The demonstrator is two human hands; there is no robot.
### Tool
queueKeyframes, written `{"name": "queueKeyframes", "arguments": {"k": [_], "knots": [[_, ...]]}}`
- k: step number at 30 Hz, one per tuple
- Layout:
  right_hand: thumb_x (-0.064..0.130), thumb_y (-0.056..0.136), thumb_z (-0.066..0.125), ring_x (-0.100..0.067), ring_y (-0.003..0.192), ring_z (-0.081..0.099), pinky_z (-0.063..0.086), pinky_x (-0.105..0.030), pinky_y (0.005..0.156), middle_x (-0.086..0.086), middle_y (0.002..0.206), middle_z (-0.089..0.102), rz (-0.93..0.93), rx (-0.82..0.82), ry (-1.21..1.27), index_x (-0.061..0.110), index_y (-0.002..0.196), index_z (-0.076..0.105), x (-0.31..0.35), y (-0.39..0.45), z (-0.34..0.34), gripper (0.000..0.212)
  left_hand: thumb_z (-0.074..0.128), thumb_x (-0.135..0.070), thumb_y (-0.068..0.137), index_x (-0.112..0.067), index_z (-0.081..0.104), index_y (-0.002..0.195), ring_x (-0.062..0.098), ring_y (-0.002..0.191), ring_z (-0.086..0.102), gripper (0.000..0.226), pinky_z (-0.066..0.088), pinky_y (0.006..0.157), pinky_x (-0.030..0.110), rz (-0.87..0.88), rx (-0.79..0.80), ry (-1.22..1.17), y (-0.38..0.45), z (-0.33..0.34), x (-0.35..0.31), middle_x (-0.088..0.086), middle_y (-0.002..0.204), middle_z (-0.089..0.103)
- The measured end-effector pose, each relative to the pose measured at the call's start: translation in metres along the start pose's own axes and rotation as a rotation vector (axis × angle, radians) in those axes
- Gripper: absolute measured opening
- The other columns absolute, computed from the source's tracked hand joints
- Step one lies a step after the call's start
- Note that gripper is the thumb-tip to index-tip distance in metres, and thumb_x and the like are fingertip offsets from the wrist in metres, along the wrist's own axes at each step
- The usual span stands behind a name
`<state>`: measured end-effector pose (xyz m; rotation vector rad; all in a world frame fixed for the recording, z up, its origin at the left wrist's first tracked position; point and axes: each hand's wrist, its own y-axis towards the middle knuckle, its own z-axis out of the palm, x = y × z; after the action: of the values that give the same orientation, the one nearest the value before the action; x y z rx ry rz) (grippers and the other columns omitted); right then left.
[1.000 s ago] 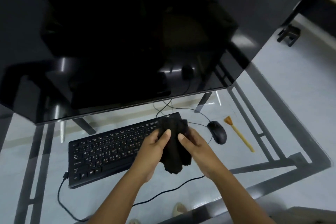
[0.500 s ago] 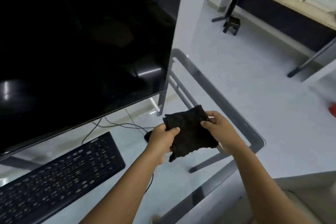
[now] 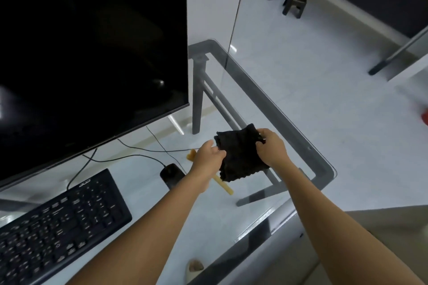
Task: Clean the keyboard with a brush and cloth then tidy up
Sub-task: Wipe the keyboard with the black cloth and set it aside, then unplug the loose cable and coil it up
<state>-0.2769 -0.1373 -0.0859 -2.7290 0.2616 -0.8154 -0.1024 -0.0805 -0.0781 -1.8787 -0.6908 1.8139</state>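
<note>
Both my hands hold a black cloth [image 3: 240, 157] in the air over the right part of the glass desk [image 3: 308, 152]. My left hand [image 3: 208, 157] pinches its left edge and my right hand [image 3: 272, 148] grips its right edge, so it hangs folded between them. The black keyboard [image 3: 55, 222] lies at the lower left. A yellow brush [image 3: 223, 186] lies on the glass under my left wrist, partly hidden; its bristle end [image 3: 191, 154] shows beyond the hand.
A black mouse [image 3: 170, 173] sits left of the brush, its cable running back under the large dark monitor [image 3: 88, 53]. The desk's right corner and edge are close to the cloth. A small stool [image 3: 295, 3] and another desk stand across the floor.
The view has swung to the right, away from the keyboard. My hands have carried the cloth from above the keyboard's right end to above the desk's right part, past mouse and brush.
</note>
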Motion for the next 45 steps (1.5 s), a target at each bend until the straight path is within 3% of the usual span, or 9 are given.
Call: {"name": "queueKeyframes", "arguments": {"k": [2, 5, 10, 14, 19, 25, 31, 40, 45], "knots": [[0.004, 0.092, 0.047, -0.03, 0.121, 0.046, 0.043, -0.04, 0.1, -0.014, 0.14, 0.044, -0.054, -0.145, -0.073, 0.013, 0.137, 0.046, -0.001, -0.005, 0.002, 0.046, 0.051, -0.019, 0.096, -0.019, 0.028, 0.15, 0.016, 0.129, 0.045, 0.059, 0.041, 0.093, 0.029, 0.06, -0.004, 0.024, -0.01, -0.004, 0.002, -0.003, 0.149, 0.04], [0.003, 0.091, 0.05, -0.03, 0.123, 0.043, 0.04, -0.04, 0.104, -0.013, 0.139, 0.042, -0.197, -0.212, -0.054, 0.011, 0.136, 0.046, 0.026, -0.021, 0.017, 0.046, 0.052, -0.019, 0.096, -0.021, 0.036, 0.146, 0.008, 0.13, 0.044, 0.052, 0.036, 0.098, 0.023, 0.167, -0.099, -0.005, -0.033, -0.034, 0.014, -0.007, 0.146, 0.044], [0.005, 0.09, 0.057, -0.03, 0.123, 0.045, 0.04, -0.038, 0.105, -0.015, 0.137, 0.042, -0.446, -0.044, 0.035, 0.008, 0.135, 0.046, 0.1, -0.059, 0.064, 0.047, 0.054, -0.017, 0.096, -0.026, 0.041, 0.143, 0.001, 0.131, 0.04, 0.05, 0.032, 0.113, 0.032, 0.199, -0.348, -0.074, -0.081, -0.114, 0.065, -0.013, 0.145, 0.045], [0.006, 0.091, 0.055, -0.034, 0.111, 0.054, 0.046, -0.044, 0.096, -0.014, 0.134, 0.044, -0.579, 0.09, 0.018, 0.01, 0.136, 0.045, 0.152, -0.099, 0.119, 0.047, 0.054, -0.016, 0.097, -0.026, 0.04, 0.144, 0.009, 0.133, 0.04, 0.05, 0.036, 0.112, 0.039, 0.126, -0.546, -0.132, -0.119, -0.183, 0.1, -0.011, 0.146, 0.043], [0.007, 0.091, 0.055, -0.028, 0.124, 0.046, 0.039, -0.033, 0.104, -0.012, 0.139, 0.042, -0.659, 0.208, 0.002, 0.011, 0.139, 0.043, 0.198, -0.154, 0.176, 0.05, 0.054, -0.019, 0.098, -0.025, 0.039, 0.145, 0.01, 0.134, 0.039, 0.05, 0.036, 0.112, 0.038, 0.118, -0.678, -0.17, -0.162, -0.253, 0.136, -0.011, 0.148, 0.041], [0.007, 0.091, 0.055, -0.027, 0.117, 0.05, 0.042, -0.032, 0.101, -0.012, 0.133, 0.045, -0.691, 0.229, -0.053, 0.011, 0.138, 0.045, 0.216, -0.189, 0.213, 0.049, 0.053, -0.018, 0.097, -0.02, 0.032, 0.149, 0.01, 0.129, 0.042, 0.056, 0.03, 0.103, 0.019, 0.112, -0.797, 0.01, -0.201, -0.304, 0.173, -0.005, 0.149, 0.04], [0.009, 0.088, 0.059, -0.033, 0.117, 0.049, 0.045, -0.042, 0.101, -0.016, 0.132, 0.049, -0.689, 0.176, -0.195, 0.008, 0.136, 0.046, 0.21, -0.203, 0.231, 0.05, 0.059, -0.022, 0.091, -0.008, 0.015, 0.152, 0.024, 0.147, 0.016, 0.077, 0.022, 0.117, 0.047, 0.074, -0.947, 0.529, -0.231, -0.352, 0.232, 0.007, 0.159, 0.019], [0.026, 0.093, 0.058, -0.043, 0.112, 0.048, 0.042, -0.049, 0.094, -0.029, 0.12, 0.05, -0.324, 0.143, -0.218, -0.002, 0.128, 0.05, 0.187, -0.193, 0.23, 0.046, 0.051, -0.032, 0.094, -0.006, 0.028, 0.145, 0.029, 0.129, 0.046, 0.062, 0.011, 0.115, 0.054, -0.145, -0.991, 0.476, -0.24, -0.386, 0.273, 0.011, 0.132, 0.055], [0.023, 0.091, 0.058, -0.039, 0.104, 0.047, 0.041, -0.044, 0.09, -0.024, 0.105, 0.057, -0.315, 0.129, -0.125, 0.003, 0.112, 0.059, 0.177, -0.196, 0.242, 0.029, 0.052, -0.029, 0.093, -0.011, 0.054, 0.124, 0.03, 0.109, 0.056, 0.036, 0.026, 0.11, 0.056, -0.075, -1.055, 0.426, -0.238, -0.388, 0.277, 0.006, 0.11, 0.065]]}}
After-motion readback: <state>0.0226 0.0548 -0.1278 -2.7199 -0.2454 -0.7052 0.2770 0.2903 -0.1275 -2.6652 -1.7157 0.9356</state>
